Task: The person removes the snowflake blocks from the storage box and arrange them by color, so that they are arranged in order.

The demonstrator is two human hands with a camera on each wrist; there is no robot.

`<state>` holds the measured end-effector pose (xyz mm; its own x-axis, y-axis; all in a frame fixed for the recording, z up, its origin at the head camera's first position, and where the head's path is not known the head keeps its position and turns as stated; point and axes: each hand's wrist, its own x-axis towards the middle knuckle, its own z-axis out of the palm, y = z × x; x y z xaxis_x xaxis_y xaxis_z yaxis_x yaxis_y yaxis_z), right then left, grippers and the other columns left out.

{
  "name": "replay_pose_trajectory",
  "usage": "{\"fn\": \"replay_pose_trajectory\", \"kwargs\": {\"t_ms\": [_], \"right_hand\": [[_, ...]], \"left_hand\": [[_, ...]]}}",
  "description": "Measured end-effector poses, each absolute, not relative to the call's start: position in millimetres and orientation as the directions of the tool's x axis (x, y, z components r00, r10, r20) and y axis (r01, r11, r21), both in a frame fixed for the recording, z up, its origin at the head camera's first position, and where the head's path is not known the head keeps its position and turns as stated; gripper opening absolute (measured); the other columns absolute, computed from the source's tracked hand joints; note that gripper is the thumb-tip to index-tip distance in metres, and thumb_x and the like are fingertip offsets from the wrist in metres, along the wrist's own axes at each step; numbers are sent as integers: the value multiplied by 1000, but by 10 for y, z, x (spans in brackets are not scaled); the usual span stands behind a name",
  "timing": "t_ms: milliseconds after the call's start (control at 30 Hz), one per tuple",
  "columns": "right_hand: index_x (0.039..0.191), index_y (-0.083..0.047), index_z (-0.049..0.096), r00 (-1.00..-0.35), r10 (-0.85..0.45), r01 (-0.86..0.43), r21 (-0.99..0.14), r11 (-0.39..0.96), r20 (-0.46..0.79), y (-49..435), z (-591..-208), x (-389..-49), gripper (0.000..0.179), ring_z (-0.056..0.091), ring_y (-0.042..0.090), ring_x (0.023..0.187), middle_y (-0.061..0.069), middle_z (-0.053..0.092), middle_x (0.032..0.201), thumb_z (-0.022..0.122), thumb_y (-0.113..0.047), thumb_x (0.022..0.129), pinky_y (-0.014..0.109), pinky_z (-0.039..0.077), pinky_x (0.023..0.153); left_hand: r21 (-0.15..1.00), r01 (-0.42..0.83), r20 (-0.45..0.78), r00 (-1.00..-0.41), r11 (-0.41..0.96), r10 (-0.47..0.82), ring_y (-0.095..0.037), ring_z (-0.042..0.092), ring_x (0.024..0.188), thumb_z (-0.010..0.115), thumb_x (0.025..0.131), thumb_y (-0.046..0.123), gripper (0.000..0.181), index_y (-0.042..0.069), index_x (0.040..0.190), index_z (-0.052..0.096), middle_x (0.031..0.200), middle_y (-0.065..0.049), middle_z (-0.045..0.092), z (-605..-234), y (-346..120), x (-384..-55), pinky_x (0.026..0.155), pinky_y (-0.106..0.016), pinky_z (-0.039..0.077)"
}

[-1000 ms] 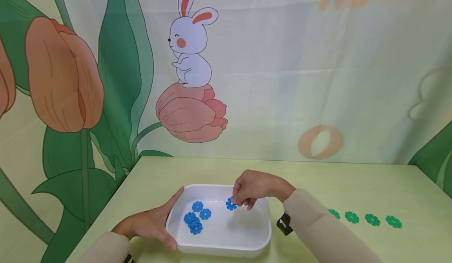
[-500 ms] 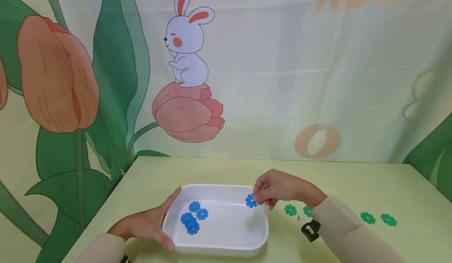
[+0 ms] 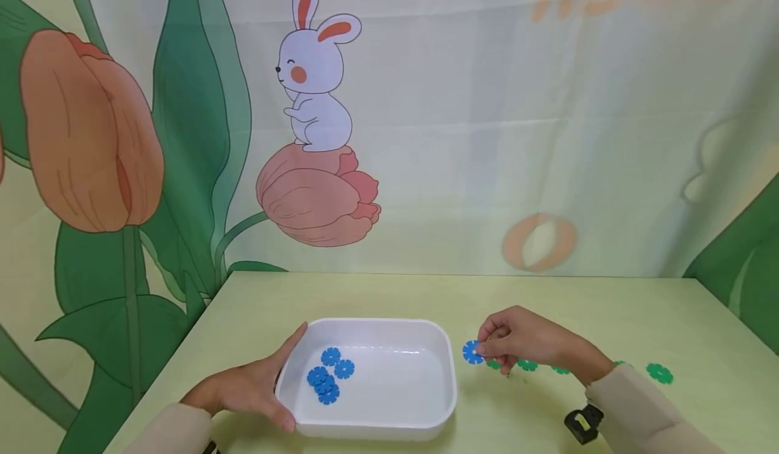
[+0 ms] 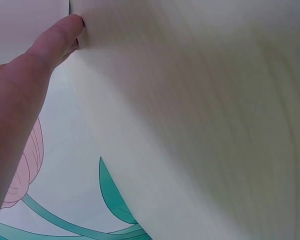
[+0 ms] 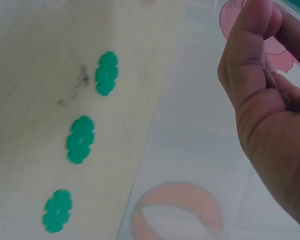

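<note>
Between thumb and fingertips, my right hand [image 3: 520, 339] pinches a blue snowflake building disc [image 3: 471, 352] just right of the white plastic tray [image 3: 402, 390]. The disc overlaps the left end of a row of green snowflake discs [image 3: 660, 373] in the head view. My left hand [image 3: 252, 386] holds the tray's left end, thumb at the front corner and fingers toward the back corner. Several blue snowflake discs [image 3: 329, 375] lie inside the tray at its left, some overlapping. In the right wrist view, three green discs [image 5: 80, 140] lie on the table below my right hand.
The pale table [image 3: 353, 295] ends at a printed cloth backdrop [image 3: 438, 136] with a rabbit and tulips. A black strap buckle [image 3: 583, 423] hangs at the right sleeve. Small dark marks [image 5: 83, 77] show on the table near the green discs.
My right hand has carried the blue disc rightward, from above the tray out past its right rim. The left hand keeps its hold on the tray. The head view has shifted slightly.
</note>
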<state>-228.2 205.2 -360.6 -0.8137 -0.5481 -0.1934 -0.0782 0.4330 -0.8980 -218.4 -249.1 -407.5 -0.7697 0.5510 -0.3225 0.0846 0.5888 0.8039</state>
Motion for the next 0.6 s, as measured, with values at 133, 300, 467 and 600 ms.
{"fn": "replay_pose_trajectory", "kwargs": {"t_ms": [133,300,467,600], "right_hand": [[97,5,63,-821,-538,-65,-907,416,-188,2161,-3685,-2239,20,59,16,63,10,66,81,70,-14,94,30,57,63],[98,5,62,-817,-540,-39,-915,401,-202,2283,-3787,-2194,20,58,16,64,11,65,82,68,-13,95,29,57,63],[97,5,61,-816,-530,-10,-911,413,-231,2371,-3867,-2148,18,58,15,64,9,65,81,69,-11,94,29,57,62],[96,4,62,-827,-501,8,-897,442,-255,2397,-3941,-2129,17,57,14,63,7,65,80,70,-10,93,29,57,62]], "left_hand": [[804,93,-317,-769,588,555,-37,33,134,88,70,50,141,16,159,-16,161,-23,9,-4077,-2504,-2181,107,-61,35],[800,84,-325,-772,594,546,-38,33,134,88,69,51,141,18,159,-16,162,-23,8,-4079,-2499,-2169,108,-62,34],[800,82,-323,-776,594,543,-36,34,132,88,71,50,140,19,158,-18,162,-22,7,-4072,-2489,-2163,106,-59,38],[803,84,-319,-776,591,544,-36,36,131,88,70,49,141,18,158,-17,162,-22,8,-4070,-2490,-2167,105,-58,39]]}}
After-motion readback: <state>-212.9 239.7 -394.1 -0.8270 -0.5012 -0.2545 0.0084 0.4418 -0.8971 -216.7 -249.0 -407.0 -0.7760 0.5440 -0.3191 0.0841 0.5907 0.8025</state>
